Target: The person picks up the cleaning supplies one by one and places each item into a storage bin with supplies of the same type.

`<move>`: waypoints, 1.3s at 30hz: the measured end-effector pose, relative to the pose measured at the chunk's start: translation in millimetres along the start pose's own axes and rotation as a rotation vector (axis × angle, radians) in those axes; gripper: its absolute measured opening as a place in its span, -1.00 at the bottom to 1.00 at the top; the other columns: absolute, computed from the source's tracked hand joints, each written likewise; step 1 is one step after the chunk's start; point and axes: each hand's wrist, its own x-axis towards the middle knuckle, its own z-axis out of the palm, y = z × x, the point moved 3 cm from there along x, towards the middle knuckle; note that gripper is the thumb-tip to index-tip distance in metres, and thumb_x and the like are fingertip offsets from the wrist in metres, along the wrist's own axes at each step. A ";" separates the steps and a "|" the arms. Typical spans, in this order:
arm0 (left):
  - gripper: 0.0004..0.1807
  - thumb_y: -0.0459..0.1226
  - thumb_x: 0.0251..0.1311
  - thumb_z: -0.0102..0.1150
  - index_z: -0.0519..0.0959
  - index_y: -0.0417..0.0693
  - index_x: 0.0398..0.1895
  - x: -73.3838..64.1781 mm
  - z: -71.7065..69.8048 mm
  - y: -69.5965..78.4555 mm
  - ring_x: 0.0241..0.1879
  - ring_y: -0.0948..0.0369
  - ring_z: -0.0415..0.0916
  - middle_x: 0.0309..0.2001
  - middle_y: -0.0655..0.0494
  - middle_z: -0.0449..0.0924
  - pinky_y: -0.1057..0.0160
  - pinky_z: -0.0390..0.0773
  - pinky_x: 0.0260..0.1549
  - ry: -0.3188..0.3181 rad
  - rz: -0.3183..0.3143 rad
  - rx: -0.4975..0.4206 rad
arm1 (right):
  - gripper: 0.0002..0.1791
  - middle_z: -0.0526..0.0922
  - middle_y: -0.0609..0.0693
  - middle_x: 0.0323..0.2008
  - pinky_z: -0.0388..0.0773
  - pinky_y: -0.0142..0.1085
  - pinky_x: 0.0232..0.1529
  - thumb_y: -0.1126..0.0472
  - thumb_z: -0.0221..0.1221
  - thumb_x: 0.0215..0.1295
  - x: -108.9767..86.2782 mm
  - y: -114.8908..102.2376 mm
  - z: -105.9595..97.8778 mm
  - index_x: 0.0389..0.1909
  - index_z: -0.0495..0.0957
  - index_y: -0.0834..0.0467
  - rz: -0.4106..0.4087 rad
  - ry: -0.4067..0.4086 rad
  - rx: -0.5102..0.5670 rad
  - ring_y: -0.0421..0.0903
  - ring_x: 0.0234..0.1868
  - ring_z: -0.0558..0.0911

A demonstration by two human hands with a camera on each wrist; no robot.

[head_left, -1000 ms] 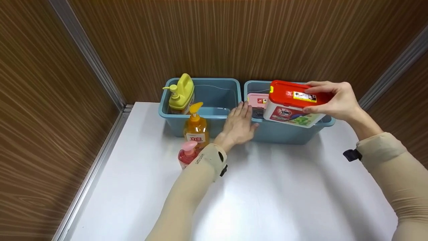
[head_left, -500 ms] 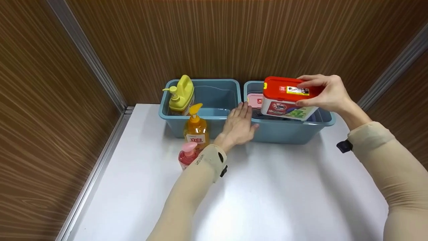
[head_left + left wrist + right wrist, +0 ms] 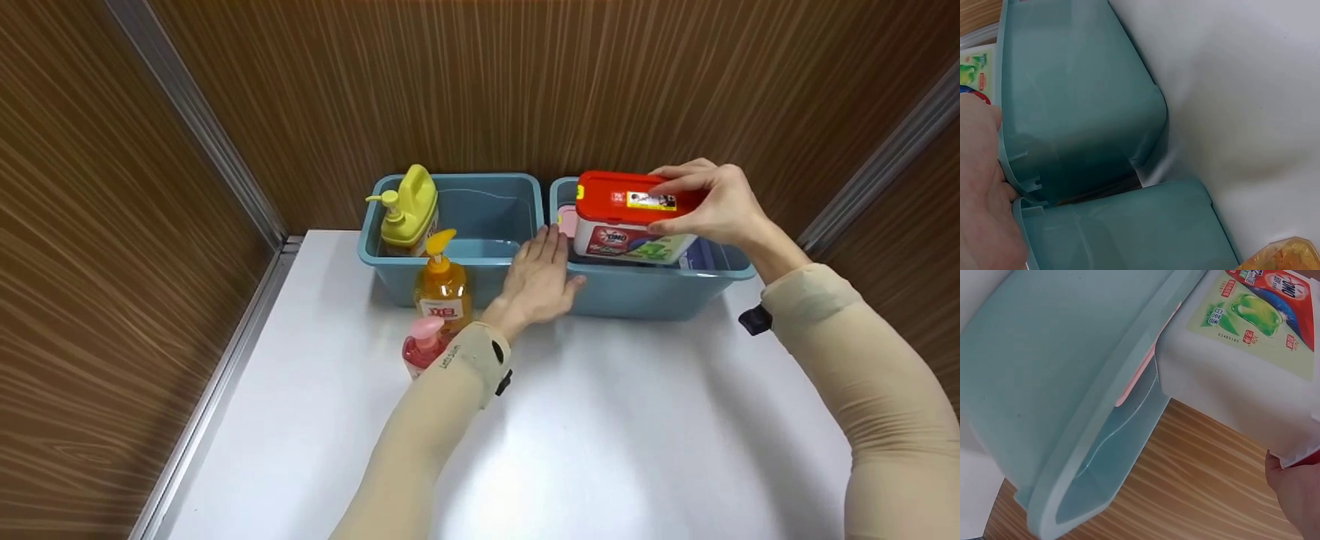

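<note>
My right hand (image 3: pixel 712 201) grips a white detergent box (image 3: pixel 637 240) by its red lid (image 3: pixel 622 196), thumb on the front edge and fingers over the top. The box hangs over the opening of the right blue-green bin (image 3: pixel 637 292), its base around rim height. A pink-lidded box (image 3: pixel 568 220) inside that bin is partly hidden behind it. My left hand (image 3: pixel 536 277) lies with straight fingers across the adjoining front rims of the two bins. In the left wrist view, the left hand (image 3: pixel 982 185) rests at the bin edges.
The left bin (image 3: pixel 480 259) holds a yellow pump bottle (image 3: pixel 409 214). In front of it stand an orange pump bottle (image 3: pixel 442 289) and a red pump bottle (image 3: pixel 424 346) on the white table (image 3: pixel 600 435). A wood-grain wall (image 3: pixel 480 82) rises behind the bins.
The right hand has carried the detergent box leftward and slightly up over the right bin, covering more of the pink-lidded box. The left hand has stayed in place.
</note>
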 end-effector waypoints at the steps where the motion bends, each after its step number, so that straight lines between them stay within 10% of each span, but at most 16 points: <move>1: -0.04 0.26 0.73 -0.25 -0.10 -0.17 0.88 0.1 0.1 -0.1 0.91 -0.07 -0.21 0.91 -0.08 -0.20 -0.06 -0.05 0.88 -0.001 0.000 0.000 | -0.51 0.74 0.14 0.43 0.60 -0.67 0.05 0.17 0.66 0.22 0.2 1.3 1.1 0.18 0.87 0.12 0.000 0.000 0.002 -0.23 0.28 0.51; 25: -0.03 0.24 0.73 -0.21 -0.12 -0.18 0.88 -3.8 2.5 -13.5 0.90 -0.07 -0.19 0.91 -0.09 -0.20 -0.04 -0.08 0.89 -0.003 0.001 -0.014 | -0.51 0.73 0.06 0.44 0.59 -0.58 0.09 0.18 0.66 0.21 12.0 29.6 34.2 0.18 0.87 0.12 0.078 -0.050 0.027 -0.23 0.30 0.44; 39: -0.04 0.22 0.72 -0.20 -0.12 -0.18 0.88 -4.1 4.0 -13.9 0.91 -0.05 -0.23 0.91 -0.07 -0.21 -0.04 -0.07 0.89 -0.007 0.005 -0.014 | -0.52 0.70 0.15 0.46 0.52 -0.20 0.28 0.26 0.64 0.20 12.4 45.0 44.4 0.16 0.85 0.23 0.095 -0.067 0.081 -0.25 0.28 0.37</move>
